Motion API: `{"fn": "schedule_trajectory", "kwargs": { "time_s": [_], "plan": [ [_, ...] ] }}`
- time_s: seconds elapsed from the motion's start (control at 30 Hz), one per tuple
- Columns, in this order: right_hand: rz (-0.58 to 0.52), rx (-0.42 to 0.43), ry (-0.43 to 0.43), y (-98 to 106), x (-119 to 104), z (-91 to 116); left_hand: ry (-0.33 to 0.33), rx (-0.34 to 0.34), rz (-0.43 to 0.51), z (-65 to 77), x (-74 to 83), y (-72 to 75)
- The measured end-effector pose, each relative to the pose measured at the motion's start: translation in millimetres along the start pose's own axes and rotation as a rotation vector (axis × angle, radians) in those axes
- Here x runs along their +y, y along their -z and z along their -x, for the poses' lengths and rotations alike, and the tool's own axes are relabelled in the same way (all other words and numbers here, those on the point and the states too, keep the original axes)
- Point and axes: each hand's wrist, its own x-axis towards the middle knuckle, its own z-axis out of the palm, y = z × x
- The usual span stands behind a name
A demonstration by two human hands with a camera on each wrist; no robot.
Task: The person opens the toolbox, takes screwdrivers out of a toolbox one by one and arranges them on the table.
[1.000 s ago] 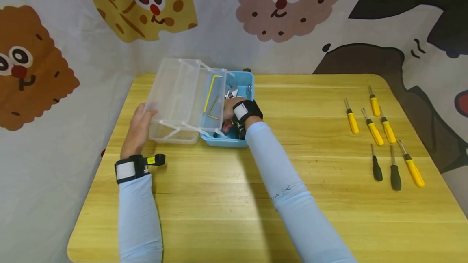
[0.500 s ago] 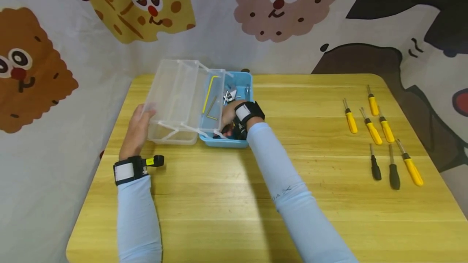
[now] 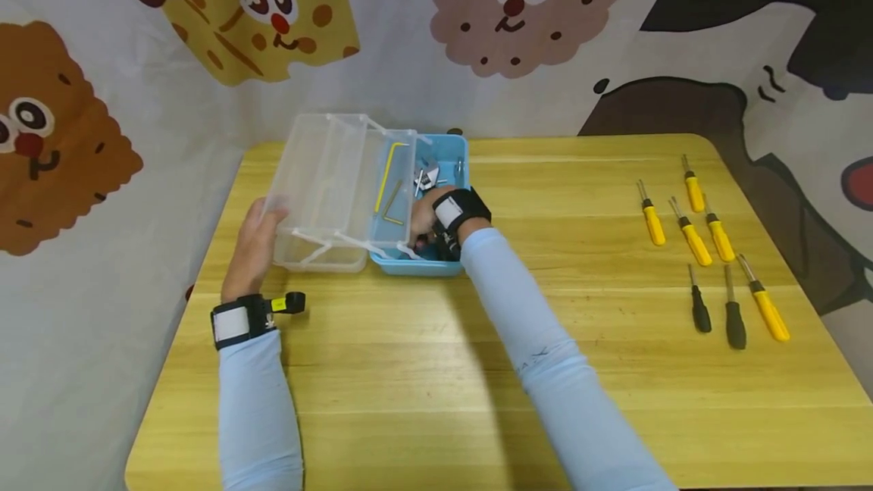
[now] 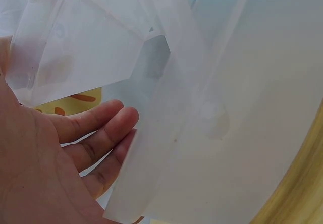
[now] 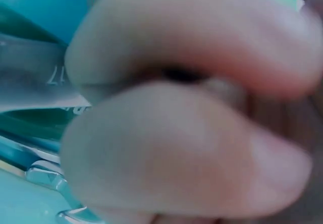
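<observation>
In the head view, my left hand [image 3: 254, 247] holds the left edge of the clear plastic tray section [image 3: 314, 173] of an open toolbox. Up close, the left wrist view has the thumb and a finger at the clear plastic [image 4: 91, 42], other fingers loosely bent. My right hand [image 3: 424, 218] reaches into the blue toolbox base [image 3: 416, 268]. Its fingers [image 5: 161, 148] are curled close together in the right wrist view; whether they grip anything is hidden. A grey metal tool marked 17 [image 5: 30, 72] lies beside them. An adjustable wrench [image 3: 428, 175] lies behind the hand.
A yellow hex key [image 3: 387, 176] and a brass-coloured hex key [image 3: 391, 204] lie in the clear tray. Several yellow-handled screwdrivers [image 3: 696, 245] and two black-handled ones [image 3: 735, 324] lie on the wooden table [image 3: 382, 385] at the right. A printed cloth [image 3: 395, 29] hangs behind.
My right hand has shifted slightly toward the front of the blue base, uncovering more of the adjustable wrench. The left hand keeps its hold on the clear tray section.
</observation>
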Motion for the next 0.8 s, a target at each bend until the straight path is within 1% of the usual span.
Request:
{"fn": "schedule_trajectory", "kwargs": {
  "time_s": [0.03,0.17,0.2,0.27,0.33,0.4,0.5,0.6,0.67,0.7,0.8],
  "plan": [
    [0.017,0.0,0.005,0.5,0.3,0.4,0.001,0.0,0.001,0.2,0.0,-0.1],
    [-0.015,0.019,-0.005,1.9,2.7,2.0,0.003,0.001,0.003,-0.5,0.6,-0.1],
    [-0.029,0.038,-0.02,2.3,3.2,2.8,0.005,0.001,0.005,-0.5,0.7,0.1],
    [-0.004,0.096,-0.039,3.3,3.9,4.4,0.008,0.002,0.005,-0.3,0.7,0.5],
    [0.075,0.181,-0.056,5.1,4.9,6.5,0.011,0.001,0.006,-0.2,0.6,0.8],
    [0.131,0.277,-0.081,7.3,5.9,9.5,0.013,-0.004,0.006,-0.4,0.7,0.9],
    [0.17,0.423,-0.107,10.9,6.9,15.1,0.008,-0.007,-0.001,-0.7,0.8,1.2],
    [0.139,0.549,-0.133,13.8,8.5,23.6,-0.007,-0.001,-0.017,-1.0,0.1,1.7],
    [0.129,0.612,-0.139,15.4,11.3,30.8,-0.012,0.0,-0.022,-0.7,-0.1,1.5],
    [0.127,0.64,-0.137,16.1,13.5,33.9,-0.013,-0.001,-0.02,-0.8,-0.4,1.2],
    [0.067,0.732,-0.114,18.3,21.6,42.1,-0.006,-0.005,-0.009,-0.4,-0.6,1.5]
  ]
}}
